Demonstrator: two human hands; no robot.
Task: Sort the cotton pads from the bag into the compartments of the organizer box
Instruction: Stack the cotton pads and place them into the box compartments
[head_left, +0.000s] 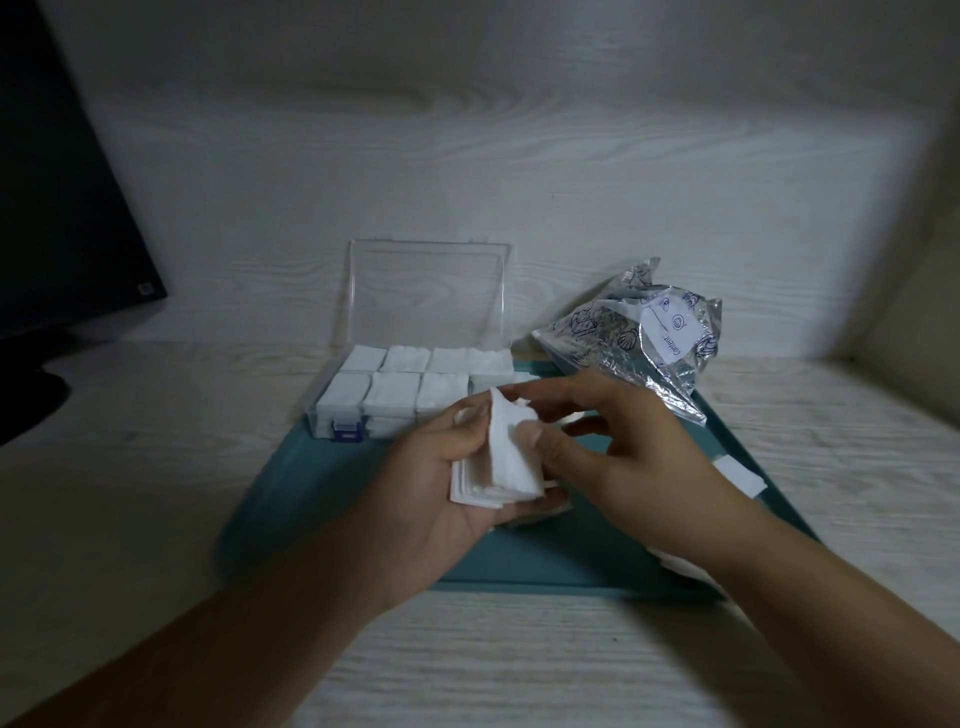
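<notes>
White square cotton pads, a small stack (491, 475), sit in your left hand (441, 483): palm up, fingers curled under the stack, thumb on its near-left edge. Your right hand (613, 447) pinches the top pad (511, 441) of that stack, thumb on its face and forefinger over its far edge; the pad is peeled up and bent at the top. Both hands are over the centre of the flat teal tray (322, 478).

Clear plastic organizer box (415, 384) sits at 11 o'clock from your hands, on the tray's far-left part, with its transparent lid (428, 291) standing open against the pale wood-grain back wall (467, 156). Blue latch (347, 431) on its near face. Two rows of compartments; the ones I can see hold white pads up to the rim. The near-right compartment is partly hidden behind your fingers, so I cannot tell its fill.

Crumpled clear printed plastic bag (639, 343) lies at 1 o'clock, on the tray's far-right corner, just beside the box. Loose white pad (740, 475) at 3 o'clock near the tray's right edge; another (680, 564) at 4 o'clock, partly under your right forearm.

Dark monitor (62, 208) at 9–10 o'clock, well apart from the tray.
</notes>
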